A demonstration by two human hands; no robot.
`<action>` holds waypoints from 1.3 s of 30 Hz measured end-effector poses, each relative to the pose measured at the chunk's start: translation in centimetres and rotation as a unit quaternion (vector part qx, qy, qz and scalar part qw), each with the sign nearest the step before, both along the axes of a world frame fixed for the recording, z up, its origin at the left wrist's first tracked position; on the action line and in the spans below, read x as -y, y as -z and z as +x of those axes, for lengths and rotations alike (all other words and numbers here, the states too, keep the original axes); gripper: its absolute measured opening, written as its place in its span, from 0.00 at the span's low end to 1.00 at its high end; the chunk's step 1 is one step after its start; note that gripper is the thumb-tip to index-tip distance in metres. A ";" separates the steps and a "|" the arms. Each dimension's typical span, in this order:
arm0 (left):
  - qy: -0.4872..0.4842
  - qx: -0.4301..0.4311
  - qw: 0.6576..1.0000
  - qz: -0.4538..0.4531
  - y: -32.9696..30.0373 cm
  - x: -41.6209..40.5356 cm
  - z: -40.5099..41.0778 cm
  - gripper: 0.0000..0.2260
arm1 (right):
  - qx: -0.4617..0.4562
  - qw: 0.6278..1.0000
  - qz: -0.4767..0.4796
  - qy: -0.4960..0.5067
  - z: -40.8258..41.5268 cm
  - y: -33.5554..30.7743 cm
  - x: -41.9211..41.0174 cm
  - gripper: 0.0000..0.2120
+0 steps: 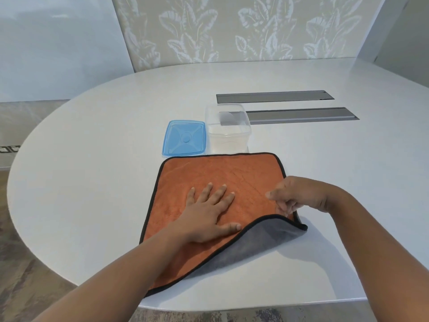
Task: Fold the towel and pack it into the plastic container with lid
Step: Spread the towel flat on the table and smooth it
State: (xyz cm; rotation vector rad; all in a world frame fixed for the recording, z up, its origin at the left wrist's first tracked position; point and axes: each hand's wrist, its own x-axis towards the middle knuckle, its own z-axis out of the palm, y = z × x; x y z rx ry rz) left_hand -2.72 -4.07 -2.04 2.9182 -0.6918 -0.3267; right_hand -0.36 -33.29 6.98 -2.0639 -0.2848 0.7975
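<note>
L hand: lying flat, released, pinning towel to bench.
R hand: pinching towel's near-R corner, lifting.
Risk: towel sliding w/ light pinning, fold going skewed.

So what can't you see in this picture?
Head view only:
- Most of the towel's grey underside: it lies face down on the table.
- Right hand's fingertips: curled under the hand at the lifted corner.
- Towel under the left hand: covered by the palm.
- Container floor: blurred by clear, shiny plastic.
</note>
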 end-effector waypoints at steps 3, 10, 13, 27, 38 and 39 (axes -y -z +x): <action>-0.035 0.014 0.999 0.005 0.3 0.3 -0.3 0.45 | -0.051 0.997 -0.012 -0.065 -0.2 0.6 -0.5 0.16; -0.085 0.027 0.996 -0.003 0.6 0.8 -0.7 0.47 | 0.009 0.998 -0.035 -0.050 0.1 1.6 -1.5 0.22; -0.085 0.028 0.996 -0.004 0.7 0.8 -0.7 0.48 | 0.116 0.990 -0.082 -0.001 0.2 2.3 -2.2 0.39; -0.099 -0.150 0.980 0.080 -1.9 -1.2 0.2 0.67 | 0.079 0.912 -0.354 -0.190 -0.6 4.1 -4.2 0.75; -0.203 0.034 0.978 -0.018 -0.8 -3.9 2.1 0.50 | 0.141 0.927 -0.335 -0.093 0.0 6.2 -4.6 0.66; -0.205 0.058 0.977 -0.026 -0.2 -4.3 2.1 0.48 | 0.154 0.929 -0.327 -0.084 0.2 6.3 -4.5 0.65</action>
